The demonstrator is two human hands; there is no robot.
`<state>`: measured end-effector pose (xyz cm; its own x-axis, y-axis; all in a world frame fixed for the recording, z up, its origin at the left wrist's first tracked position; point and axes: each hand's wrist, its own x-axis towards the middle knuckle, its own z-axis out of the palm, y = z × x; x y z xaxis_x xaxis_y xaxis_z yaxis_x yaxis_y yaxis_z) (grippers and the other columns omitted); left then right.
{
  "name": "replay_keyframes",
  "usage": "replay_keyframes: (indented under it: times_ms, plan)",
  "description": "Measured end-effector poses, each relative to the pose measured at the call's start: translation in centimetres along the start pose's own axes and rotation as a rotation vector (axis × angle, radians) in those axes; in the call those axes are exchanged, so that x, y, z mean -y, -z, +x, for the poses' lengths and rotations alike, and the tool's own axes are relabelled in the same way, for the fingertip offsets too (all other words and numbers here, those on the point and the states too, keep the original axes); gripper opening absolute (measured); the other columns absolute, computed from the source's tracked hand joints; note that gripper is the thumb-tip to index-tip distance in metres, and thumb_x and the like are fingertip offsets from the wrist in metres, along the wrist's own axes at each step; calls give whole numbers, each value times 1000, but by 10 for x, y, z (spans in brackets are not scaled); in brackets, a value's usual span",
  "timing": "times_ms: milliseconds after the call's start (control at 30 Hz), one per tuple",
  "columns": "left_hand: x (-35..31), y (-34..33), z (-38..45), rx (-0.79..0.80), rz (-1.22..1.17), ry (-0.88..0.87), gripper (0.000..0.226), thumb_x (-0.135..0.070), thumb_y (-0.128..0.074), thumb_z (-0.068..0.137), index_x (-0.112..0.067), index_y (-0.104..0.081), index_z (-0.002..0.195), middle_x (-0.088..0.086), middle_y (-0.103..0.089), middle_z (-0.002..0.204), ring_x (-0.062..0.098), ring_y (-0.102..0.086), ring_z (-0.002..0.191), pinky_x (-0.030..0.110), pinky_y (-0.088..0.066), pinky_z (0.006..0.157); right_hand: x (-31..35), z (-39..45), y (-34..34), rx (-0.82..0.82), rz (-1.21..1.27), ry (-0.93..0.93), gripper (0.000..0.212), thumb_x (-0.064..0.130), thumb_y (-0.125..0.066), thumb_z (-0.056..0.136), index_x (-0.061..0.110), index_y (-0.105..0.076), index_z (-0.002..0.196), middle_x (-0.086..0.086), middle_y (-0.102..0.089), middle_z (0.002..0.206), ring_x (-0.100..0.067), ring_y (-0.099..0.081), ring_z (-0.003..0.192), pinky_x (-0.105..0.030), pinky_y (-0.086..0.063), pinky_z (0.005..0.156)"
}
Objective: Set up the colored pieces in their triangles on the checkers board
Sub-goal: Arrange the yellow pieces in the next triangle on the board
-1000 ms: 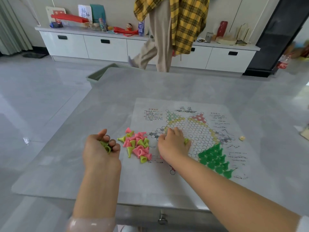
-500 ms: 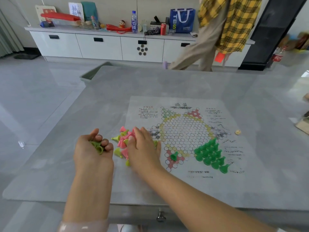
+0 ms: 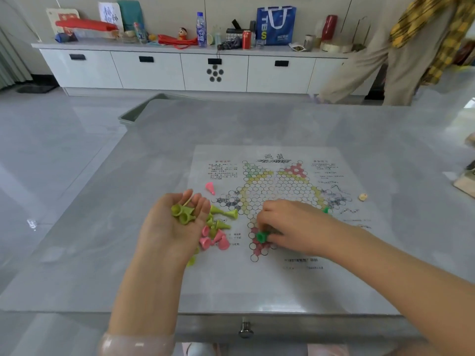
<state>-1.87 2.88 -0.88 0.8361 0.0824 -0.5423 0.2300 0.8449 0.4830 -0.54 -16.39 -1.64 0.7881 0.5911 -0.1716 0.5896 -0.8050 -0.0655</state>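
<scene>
The paper checkers board [image 3: 280,191] lies flat on the grey table. My left hand [image 3: 174,227] is palm up, its fingers cupped round several yellow-green pieces [image 3: 183,214]. Just right of that hand lies a loose pile of yellow-green and pink pieces [image 3: 216,233]. One pink piece [image 3: 210,188] lies apart near the board's left edge. My right hand [image 3: 295,227] pinches a dark green piece [image 3: 261,237] over the near pink triangle [image 3: 258,246]. This hand hides most of the dark green group; one piece [image 3: 326,209] shows behind it.
A small pale die-like thing [image 3: 363,197] lies right of the board. A grey bin [image 3: 136,114] stands off the table's far left corner. A person [image 3: 401,55] walks past the white cabinet [image 3: 180,70] at the back right. The table's front edge [image 3: 246,317] carries a knob.
My right hand left the loose pile, moved right onto the board and took the dark green piece on the near triangle. My left hand turned more palm up. The person behind walked right.
</scene>
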Motion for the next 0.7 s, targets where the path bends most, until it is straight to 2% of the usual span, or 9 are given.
replay_keyframes:
  times_ms: [67,133,233,367,433,500,600,700]
  plan:
    - [3,-2,0,15,60,9,16,-7,-44,88,-2,-57,80,7,-54,71,15,-53,61,19,-47,57,0,1,-6,-56,60,6,13,23,-53,88,18,-54,100,7,-45,94,-9,-42,83,-29,-45,71]
    - [5,-3,0,45,131,16,13,-7,-46,86,-3,-56,78,5,-52,66,13,-49,52,17,-43,48,-2,0,-7,-94,164,-35,4,21,-55,87,20,-53,91,9,-51,89,-10,-48,80,-26,-44,70]
    - [11,-7,0,79,282,-4,10,-7,-52,83,-6,-53,73,2,-47,58,9,-41,41,15,-36,36,-6,-2,-6,-182,350,-137,5,17,-57,86,21,-55,88,5,-62,89,-11,-58,80,-26,-50,73]
    - [28,-12,1,121,771,-215,13,-16,-57,85,-13,-62,73,-7,-37,46,6,-28,35,14,-23,33,-5,-4,-1,-357,605,-161,8,13,-62,84,20,-59,87,15,-59,77,4,-56,72,-12,-48,67]
    - [39,-14,2,131,1143,-414,20,-28,-55,88,-18,-66,74,-6,-32,41,12,-36,35,18,-28,41,-3,-5,0,-418,670,-151,8,13,-64,83,20,-61,85,18,-58,73,8,-56,68,-6,-46,67]
    - [47,-15,3,179,1368,-550,29,-37,-53,88,-20,-63,67,3,-34,37,20,-46,43,21,-27,46,-2,-7,0,-454,687,-141,8,11,-64,82,18,-62,85,18,-59,72,7,-58,68,-6,-46,67]
    - [52,-17,4,246,1409,-575,26,-37,-53,88,-24,-64,68,-10,-33,31,6,-32,34,16,-24,39,-2,-10,0,-471,790,-140,11,10,-65,81,21,-63,80,17,-60,69,5,-59,66,-5,-45,63]
    - [53,-19,5,251,1410,-549,28,-35,-52,89,-31,-66,65,-11,-32,37,4,-26,35,18,-24,38,-7,-12,4,-469,1057,-140,15,10,-65,81,24,-64,77,13,-65,65,1,-62,61,-9,-49,60]
